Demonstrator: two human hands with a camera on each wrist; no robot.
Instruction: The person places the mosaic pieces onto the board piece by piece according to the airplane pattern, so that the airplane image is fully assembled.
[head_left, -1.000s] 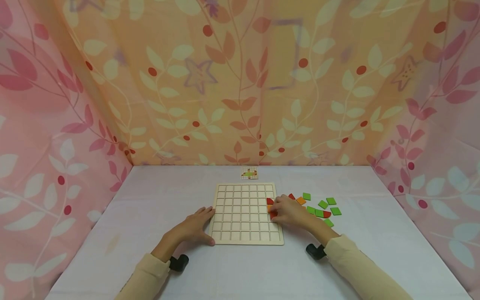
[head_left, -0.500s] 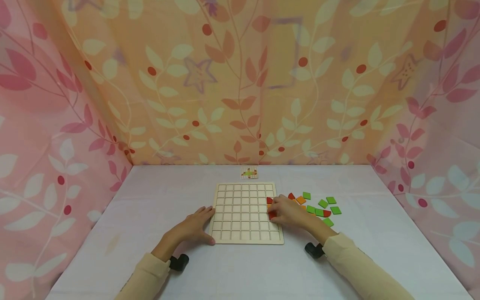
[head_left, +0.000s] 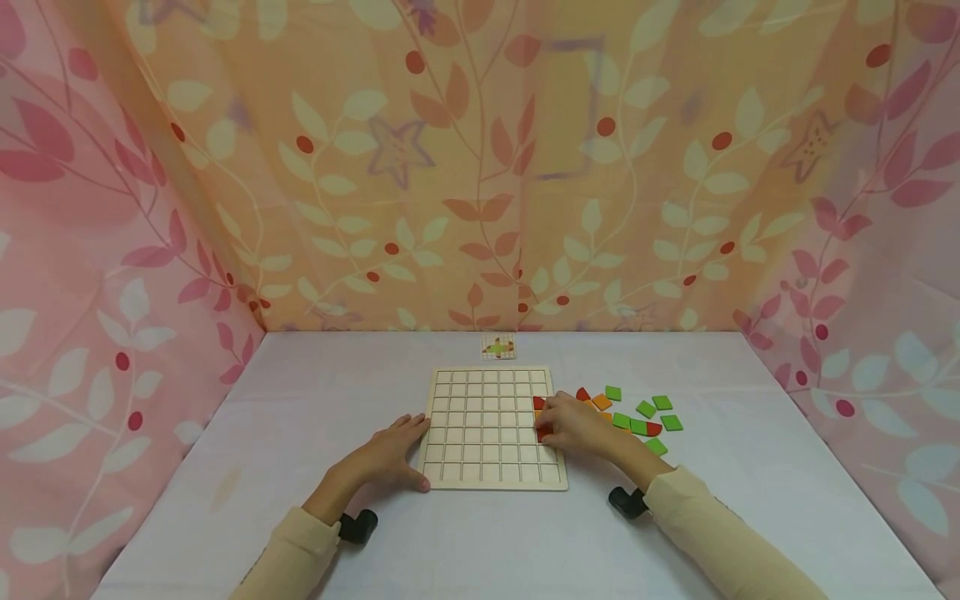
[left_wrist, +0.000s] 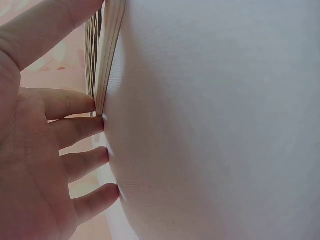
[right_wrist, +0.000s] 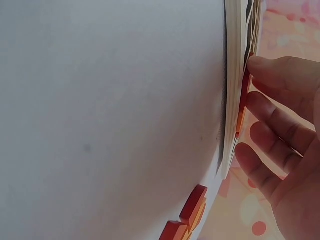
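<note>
A wooden grid board [head_left: 483, 429] lies flat on the white table. My left hand [head_left: 392, 454] steadies its left edge, fingers extended and thumb at the near corner; in the left wrist view the fingertips [left_wrist: 97, 197] meet the table and the board's side. Over the board's right column, my right hand [head_left: 579, 423] pinches a red tile [right_wrist: 245, 87] between thumb and index finger, down at the board's surface. Another red tile [head_left: 539, 402] and an orange tile, partly hidden by the fingers, sit in the same column just above it.
Loose green tiles [head_left: 660, 402], an orange tile [head_left: 602, 402] and a rounded red tile [head_left: 654, 429] lie scattered right of the board, some hidden behind the right hand. A small pattern card [head_left: 498, 346] lies beyond the board. Patterned curtains [head_left: 480, 167] enclose the table.
The right hand's fingers shift very slightly at the red tile in the right column. The left hand and the board keep their place.
</note>
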